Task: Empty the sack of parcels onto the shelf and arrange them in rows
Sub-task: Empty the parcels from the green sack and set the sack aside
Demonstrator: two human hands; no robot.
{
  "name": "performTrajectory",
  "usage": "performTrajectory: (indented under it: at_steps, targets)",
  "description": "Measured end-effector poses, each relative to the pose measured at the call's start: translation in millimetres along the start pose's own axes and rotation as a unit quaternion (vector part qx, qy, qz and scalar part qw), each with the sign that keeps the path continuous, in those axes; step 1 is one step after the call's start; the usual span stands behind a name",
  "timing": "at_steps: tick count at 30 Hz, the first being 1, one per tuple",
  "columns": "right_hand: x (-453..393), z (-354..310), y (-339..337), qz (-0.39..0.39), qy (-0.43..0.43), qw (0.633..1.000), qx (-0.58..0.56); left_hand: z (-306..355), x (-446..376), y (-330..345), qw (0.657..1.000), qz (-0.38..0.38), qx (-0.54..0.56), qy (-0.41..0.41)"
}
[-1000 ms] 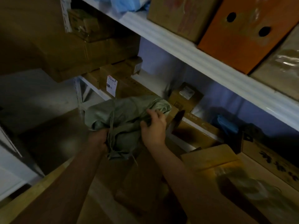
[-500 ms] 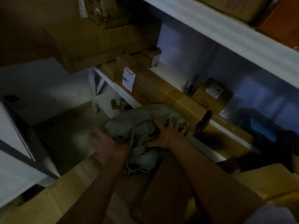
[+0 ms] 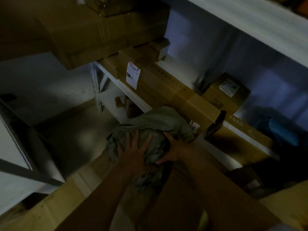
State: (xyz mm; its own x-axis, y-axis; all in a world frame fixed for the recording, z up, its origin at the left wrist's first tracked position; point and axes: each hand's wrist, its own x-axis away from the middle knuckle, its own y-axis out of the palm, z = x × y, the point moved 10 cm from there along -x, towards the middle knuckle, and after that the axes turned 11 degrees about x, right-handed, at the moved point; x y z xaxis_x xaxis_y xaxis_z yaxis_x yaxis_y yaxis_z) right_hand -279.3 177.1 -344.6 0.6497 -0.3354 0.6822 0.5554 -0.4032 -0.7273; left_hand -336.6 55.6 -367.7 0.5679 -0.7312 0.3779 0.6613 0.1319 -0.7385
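Both hands have shifted on the sack [image 3: 155, 124] since a second ago: the left hand [image 3: 133, 153], which gripped the bunched cloth at its near edge, now lies flat on top with fingers spread and straight, pressing down. The right hand [image 3: 173, 150] has moved from the top of the bundle to its right side, fingers curled round the fabric with the thumb underneath, so that grip is clamped on the sack while the left is apart. The grey-green sack is crumpled into a low heap at the front edge of the lower shelf [image 3: 133, 95], against the end of a long cardboard box [image 3: 175, 90] with a white label [image 3: 132, 77]. A smaller box [image 3: 228, 92] stands behind it. A large carton [image 3: 103, 29] overhangs the shelf's left end.
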Motion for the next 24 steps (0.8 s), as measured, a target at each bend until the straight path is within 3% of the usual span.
performTrajectory:
  at_steps: [5, 14, 18, 24]
  targets:
    - [-23.8, 4.8, 17.2, -0.003, 0.039, 0.998, 0.053, 0.0, -5.4, 6.8, 0.997, 0.051, -0.055, -0.005]
    - [3.3, 1.9, 8.5, 0.003, 0.085, 0.996, 0.040, 10.2, 8.0, 2.0, 0.999, 0.032, -0.025, -0.010]
    - [49.7, 5.5, -32.7, 0.087, 0.148, 0.984, 0.048, 26.3, 20.6, -10.5, 1.000, 0.018, -0.019, 0.005]
    - [114.8, -21.0, -74.8, 0.167, 0.090, 0.981, 0.050, 46.8, 38.3, -49.8, 0.997, -0.058, -0.055, 0.005]
